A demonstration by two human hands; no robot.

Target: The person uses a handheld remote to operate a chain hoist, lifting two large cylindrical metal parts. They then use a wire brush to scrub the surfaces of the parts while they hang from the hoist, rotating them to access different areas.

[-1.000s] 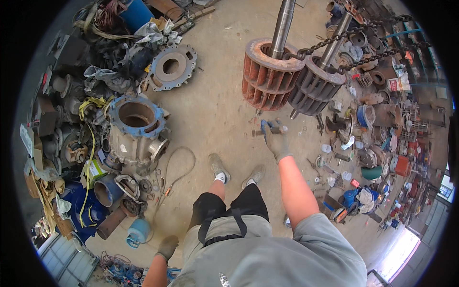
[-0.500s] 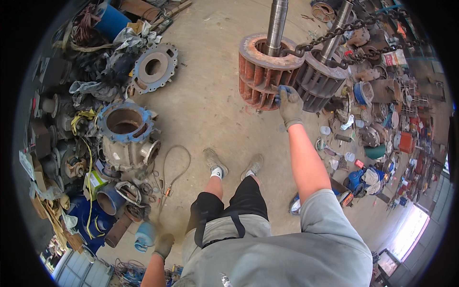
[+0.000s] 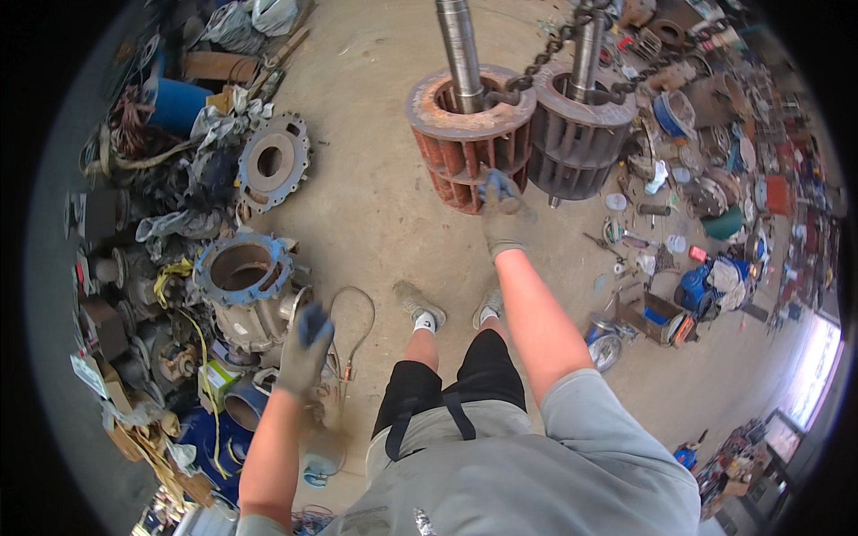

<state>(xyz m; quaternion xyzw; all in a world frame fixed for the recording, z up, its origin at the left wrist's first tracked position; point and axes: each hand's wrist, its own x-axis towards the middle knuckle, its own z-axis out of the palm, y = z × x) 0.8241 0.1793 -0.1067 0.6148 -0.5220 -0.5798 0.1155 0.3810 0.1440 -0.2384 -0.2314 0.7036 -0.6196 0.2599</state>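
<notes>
Two slotted cylindrical rotors stand side by side ahead of me, each with a steel shaft rising from its centre. The left rotor point(image 3: 468, 125) is rusty red, and the other rotor point(image 3: 581, 134) is dark grey. My right hand point(image 3: 502, 204), in a grey glove with blue fingertips, is at the lower bars of the red rotor. Its fingers are curled and blurred; what they hold, if anything, is hidden. My left hand point(image 3: 306, 348), in a matching glove, is raised beside a blue-rimmed pump casing point(image 3: 241, 268), fingers extended and seemingly holding nothing.
A heavy chain point(image 3: 554, 46) with hooks reaches the rotors. A round flange plate point(image 3: 273, 161) lies at the left, near a blue drum point(image 3: 177, 105). A hose point(image 3: 362, 302) curls on the floor. Many machine parts crowd both sides, with an open box point(image 3: 652, 313) at the right.
My left hand has come up and forward from low beside my body. My right hand has moved lower on the red rotor. The view has shifted, so the rotors appear further left.
</notes>
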